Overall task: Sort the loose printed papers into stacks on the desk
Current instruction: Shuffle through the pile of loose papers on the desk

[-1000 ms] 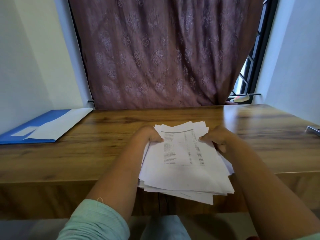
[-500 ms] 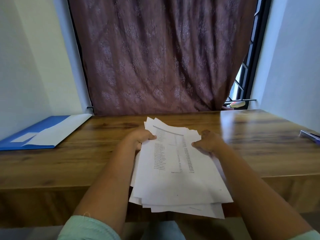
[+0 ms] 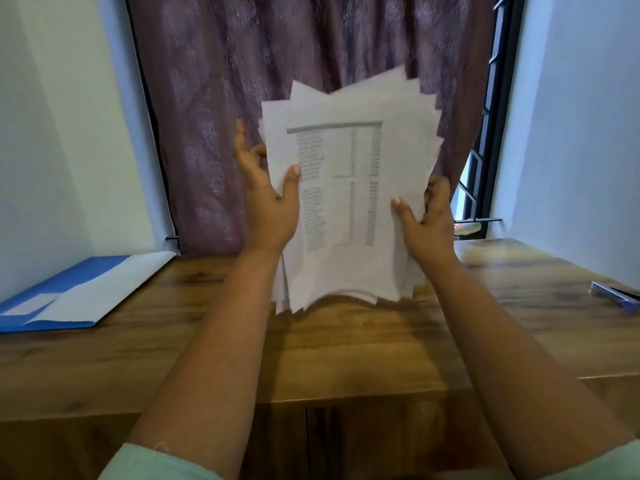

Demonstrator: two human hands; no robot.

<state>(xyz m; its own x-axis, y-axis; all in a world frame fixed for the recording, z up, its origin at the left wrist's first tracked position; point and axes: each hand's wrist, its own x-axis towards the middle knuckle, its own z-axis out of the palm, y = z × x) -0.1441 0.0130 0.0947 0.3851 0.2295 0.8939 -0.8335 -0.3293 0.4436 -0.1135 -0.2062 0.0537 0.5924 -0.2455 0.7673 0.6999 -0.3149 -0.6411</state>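
Spanning the whole view beneath both forearms, the wooden desk is bare directly below the hands, which looks like the room kept free for laying out stacks; no stack sits on it yet, so the sorting seems to be at its very start. Behind the hands hangs a patterned mauve curtain, with a barred window showing past its edge beyond the right hand. Well out to the left of the left hand, a blue folder lies flat on the desk with its pale inner flap open. The bundle of printed papers is held between the two hands, raised nearly upright, its lower edges just above or perhaps grazing the desk; which cannot be told. Its sheets are fanned unevenly, corners jutting at the top, and the front page shows a table of fine rows, too blurred to read. Holding it upright like this probably serves to read the top sheet or to knock the ragged edges square. The left hand grips the bundle's left edge, thumb pressed on the front sheet and fingers behind. The right hand clamps the right edge the same way, thumb in front. Far to the right of the right hand, a blue pen rests near the desk's edge.
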